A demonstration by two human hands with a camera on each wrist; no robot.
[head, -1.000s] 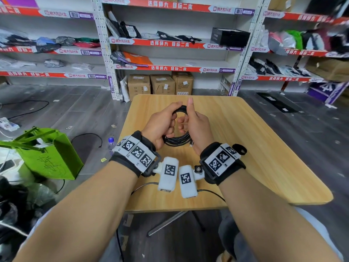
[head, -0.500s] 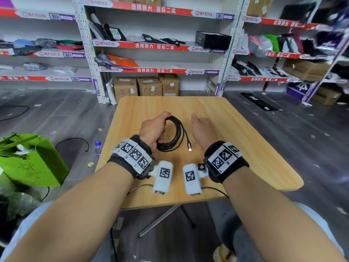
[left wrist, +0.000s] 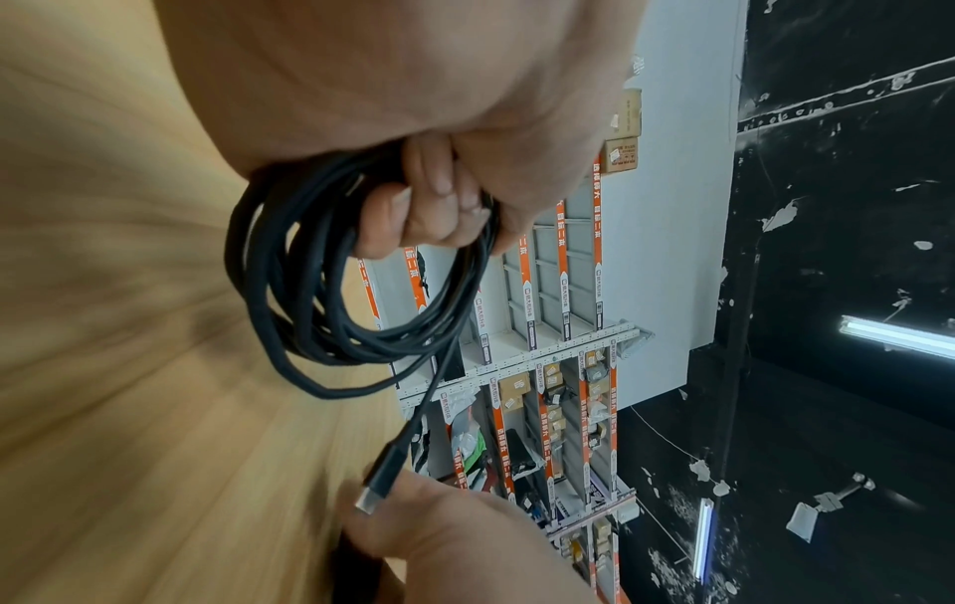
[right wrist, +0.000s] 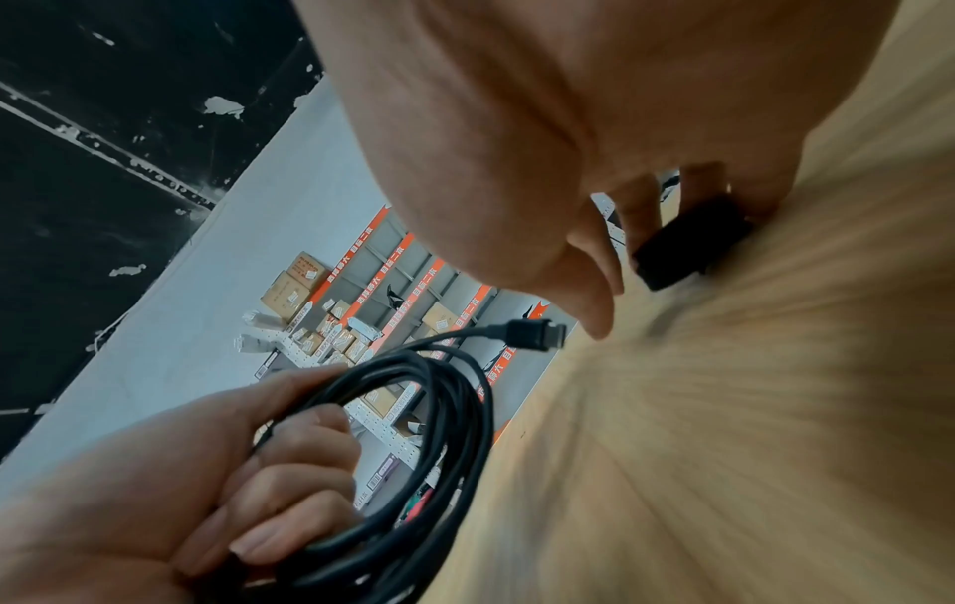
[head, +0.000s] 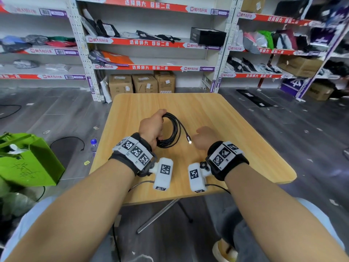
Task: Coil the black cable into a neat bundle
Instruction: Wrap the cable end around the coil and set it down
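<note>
We hold the cable (head: 171, 130) in our left hand (head: 151, 127), fingers (left wrist: 429, 204) curled round one side of the coil — several black loops bunched together, hanging from the grip over the bench (head: 236, 129). In the head view the low end of the coil sits close to the wood near our left wrist; we cannot tell whether it touches. One free end runs out of the loops toward the right and stops at a plug (head: 189, 140) with a pale metal tip, between our two hands.

Our right hand (head: 204, 138) is just beside that plug, apart from the coil. From the left wrist view the plug (left wrist: 380, 486) lies across our right hand, though the blur keeps us from saying it touches. The right wrist view shows the plug (right wrist: 535, 335) near the thumb tip, with a gap between them — and our right fingers (right wrist: 703, 184) bent down around a small black block (right wrist: 690, 249) at the bench surface. What that block is we cannot tell, nor whether the fingers truly clasp it.

Both wrists carry black bands with white marker tags (head: 136, 151). Behind the bench stand shelves (head: 151, 42) with red edge strips, and cartons (head: 143, 83) on the floor. A green bag (head: 30, 163) sits to our left.
</note>
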